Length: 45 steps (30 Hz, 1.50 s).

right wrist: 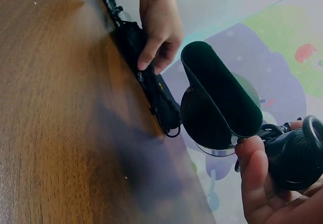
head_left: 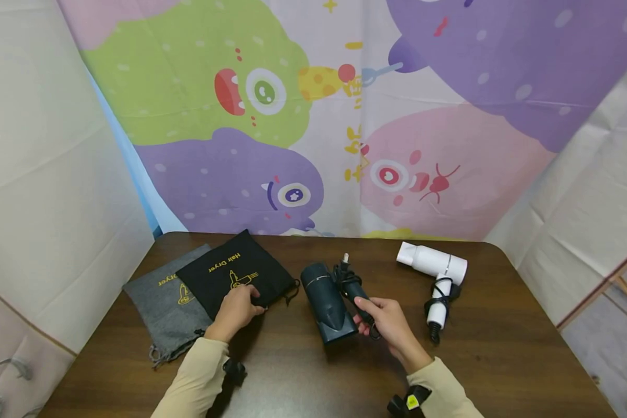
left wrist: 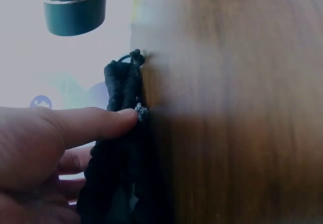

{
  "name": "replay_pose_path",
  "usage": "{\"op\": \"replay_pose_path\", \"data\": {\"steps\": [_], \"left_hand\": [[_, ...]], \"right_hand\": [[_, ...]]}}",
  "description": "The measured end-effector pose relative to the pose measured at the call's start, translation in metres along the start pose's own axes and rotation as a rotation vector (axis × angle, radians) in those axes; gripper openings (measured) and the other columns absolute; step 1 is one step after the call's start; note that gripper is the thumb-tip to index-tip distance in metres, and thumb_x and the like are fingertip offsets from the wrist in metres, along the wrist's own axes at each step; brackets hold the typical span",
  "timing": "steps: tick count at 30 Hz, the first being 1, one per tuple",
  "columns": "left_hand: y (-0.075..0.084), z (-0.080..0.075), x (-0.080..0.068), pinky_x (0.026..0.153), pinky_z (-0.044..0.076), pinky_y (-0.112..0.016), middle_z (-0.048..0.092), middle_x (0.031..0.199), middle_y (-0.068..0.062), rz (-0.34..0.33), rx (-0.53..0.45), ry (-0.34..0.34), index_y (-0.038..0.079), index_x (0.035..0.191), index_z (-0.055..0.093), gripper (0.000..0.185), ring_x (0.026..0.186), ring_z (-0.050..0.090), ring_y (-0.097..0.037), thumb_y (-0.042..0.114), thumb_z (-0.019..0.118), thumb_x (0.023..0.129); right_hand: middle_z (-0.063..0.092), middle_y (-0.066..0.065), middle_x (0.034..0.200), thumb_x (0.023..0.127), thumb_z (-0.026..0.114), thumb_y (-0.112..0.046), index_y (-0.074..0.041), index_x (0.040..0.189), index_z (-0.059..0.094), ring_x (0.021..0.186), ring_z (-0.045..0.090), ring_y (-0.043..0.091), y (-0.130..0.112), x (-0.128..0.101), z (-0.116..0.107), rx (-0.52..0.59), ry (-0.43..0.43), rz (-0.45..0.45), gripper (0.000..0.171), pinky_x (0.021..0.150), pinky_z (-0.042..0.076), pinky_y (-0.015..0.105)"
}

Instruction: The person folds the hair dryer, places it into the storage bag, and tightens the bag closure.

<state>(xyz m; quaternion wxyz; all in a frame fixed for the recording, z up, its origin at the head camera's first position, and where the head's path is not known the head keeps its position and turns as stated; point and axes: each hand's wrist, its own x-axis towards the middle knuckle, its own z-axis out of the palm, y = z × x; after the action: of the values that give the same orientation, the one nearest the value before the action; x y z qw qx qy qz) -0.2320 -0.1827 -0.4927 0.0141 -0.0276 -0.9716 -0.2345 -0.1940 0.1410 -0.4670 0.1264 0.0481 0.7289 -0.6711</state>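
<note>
My right hand (head_left: 391, 326) grips the handle of a dark teal hair dryer (head_left: 324, 299), its barrel lifted over the table. The black cord and plug (head_left: 346, 271) are bundled against that handle. In the right wrist view the dryer's flat nozzle (right wrist: 222, 95) faces the camera. On the left, my left hand (head_left: 237, 312) pinches the near edge of a black drawstring bag (head_left: 263, 264) printed "Hair Dryer" in yellow. Its thumb (left wrist: 108, 123) presses the gathered rim in the left wrist view, with the other fingers partly hidden behind the fabric.
A grey drawstring bag (head_left: 162, 299) lies partly under the black one. To the right rests a white hair dryer (head_left: 433, 261) with a black cord wound around its handle. The brown wooden table (head_left: 480, 371) meets a cartoon-printed curtain (head_left: 339, 209) at the back.
</note>
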Motion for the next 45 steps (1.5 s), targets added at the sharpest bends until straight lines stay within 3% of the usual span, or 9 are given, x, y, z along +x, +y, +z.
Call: {"op": "replay_pose_path", "data": {"steps": [9,16,24,35,45], "left_hand": [[-0.003,-0.013,0.002,0.087,0.050,-0.050,0.071,0.100,-0.015,-0.010,-0.013,-0.042,0.007,0.093,0.072,0.019,0.096,0.064,-0.038,0.020,0.079,0.080],[-0.005,-0.019,0.005,0.082,0.051,-0.049,0.074,0.093,-0.009,0.018,-0.025,-0.010,0.009,0.091,0.076,0.013,0.089,0.067,-0.032,0.020,0.074,0.084],[-0.003,-0.023,0.006,0.081,0.052,-0.049,0.074,0.095,-0.012,0.015,-0.055,0.029,0.007,0.092,0.075,0.016,0.090,0.068,-0.033,0.021,0.073,0.085],[0.009,-0.024,0.010,0.074,0.054,-0.045,0.075,0.087,-0.009,0.047,-0.122,0.083,0.007,0.090,0.075,0.015,0.078,0.069,-0.025,0.021,0.074,0.085],[0.035,-0.021,0.012,0.072,0.052,-0.040,0.074,0.085,-0.007,0.070,-0.201,0.125,0.007,0.088,0.074,0.015,0.077,0.067,-0.021,0.021,0.075,0.084]], "right_hand": [[0.067,0.007,0.070,0.093,0.064,-0.032,0.015,0.106,0.060,0.054,0.060,0.012,0.001,0.001,0.002,-0.005,-0.026,-0.008,0.049,0.055,0.053,0.024],[0.067,0.007,0.071,0.093,0.064,-0.034,0.015,0.109,0.060,0.055,0.060,0.012,0.002,0.002,0.003,-0.017,-0.040,0.000,0.051,0.056,0.053,0.024],[0.068,0.008,0.072,0.093,0.065,-0.033,0.014,0.107,0.061,0.054,0.060,0.011,0.003,0.001,0.005,-0.009,-0.044,0.010,0.049,0.056,0.053,0.024],[0.067,0.005,0.069,0.093,0.065,-0.031,0.012,0.105,0.063,0.053,0.060,0.010,0.004,-0.001,0.013,-0.031,-0.061,0.012,0.045,0.055,0.053,0.023],[0.066,0.004,0.066,0.092,0.066,-0.027,0.015,0.101,0.062,0.050,0.058,0.009,0.006,-0.003,0.024,-0.001,-0.089,0.004,0.043,0.051,0.051,0.022]]}}
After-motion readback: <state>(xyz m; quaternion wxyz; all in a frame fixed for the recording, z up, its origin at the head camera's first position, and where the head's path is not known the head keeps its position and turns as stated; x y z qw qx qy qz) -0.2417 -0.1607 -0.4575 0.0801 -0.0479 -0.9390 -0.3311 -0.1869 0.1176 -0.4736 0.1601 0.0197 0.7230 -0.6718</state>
